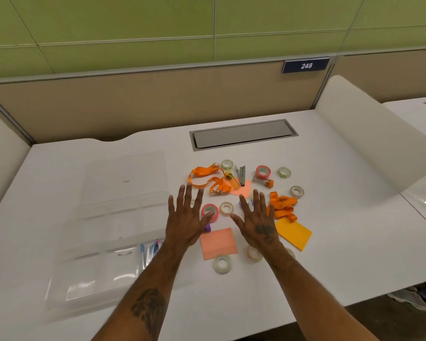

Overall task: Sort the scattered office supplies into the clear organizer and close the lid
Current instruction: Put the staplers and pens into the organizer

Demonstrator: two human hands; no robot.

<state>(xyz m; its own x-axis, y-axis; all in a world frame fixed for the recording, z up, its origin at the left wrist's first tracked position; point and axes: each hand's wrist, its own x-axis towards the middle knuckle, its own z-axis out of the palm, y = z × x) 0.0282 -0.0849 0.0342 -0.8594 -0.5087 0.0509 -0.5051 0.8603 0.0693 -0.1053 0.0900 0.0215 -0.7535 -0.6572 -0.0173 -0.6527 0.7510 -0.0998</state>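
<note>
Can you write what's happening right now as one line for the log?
left hand: open, empty | right hand: open, empty | both above supplies | clear organizer: lid open, pens inside | tape rolls, lanyards unsorted

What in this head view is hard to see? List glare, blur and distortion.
Head view: the clear organizer nearly vanishes against the white desk, with glare patches along its near compartments; wide-angle bending curves the desk edges and partition; the frame is slightly soft overall; lighting is even, with faint shadows under the left hand and right hand.

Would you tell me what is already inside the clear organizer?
A few pens lie in one compartment of the clear organizer; the left forearm covers their right ends. Other compartments look empty.
</note>
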